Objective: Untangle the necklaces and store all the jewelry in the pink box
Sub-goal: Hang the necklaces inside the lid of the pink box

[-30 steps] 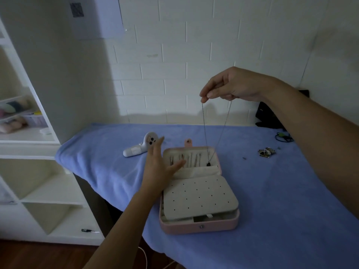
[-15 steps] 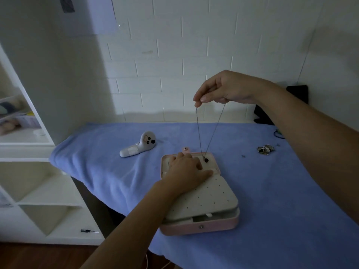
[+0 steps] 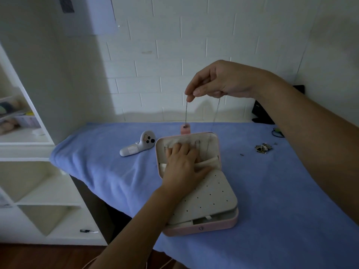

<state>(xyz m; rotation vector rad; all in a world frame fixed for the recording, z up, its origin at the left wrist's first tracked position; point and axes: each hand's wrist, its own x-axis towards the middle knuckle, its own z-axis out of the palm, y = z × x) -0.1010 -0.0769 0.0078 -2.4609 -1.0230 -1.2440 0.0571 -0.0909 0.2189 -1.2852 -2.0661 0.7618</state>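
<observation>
The pink box [image 3: 202, 229] lies open on the blue cloth, its cream lid lining facing up and a dotted cream panel [image 3: 206, 199] over the base. My left hand [image 3: 182, 162] rests flat on the lid's inside, fingers spread over the hooks and the pocket. My right hand [image 3: 217, 82] hovers above the lid and pinches a thin silver necklace [image 3: 186, 113]. One strand hangs short at the left with a small dark end; the other strand drops down into the lid at the right. A small tangled heap of jewelry [image 3: 263, 148] lies on the cloth to the right.
A white handheld controller [image 3: 138, 146] lies left of the box. The blue cloth [image 3: 281, 191] covers the table against a white brick wall. White shelves [image 3: 29, 171] stand to the left. A black object [image 3: 261, 113] and a dark loop with a green bit [image 3: 277, 132] sit far right.
My left hand slid further up onto the lid's inside. My right hand stayed above the box; the necklace's left strand now hangs shorter, its end above the lid's tab.
</observation>
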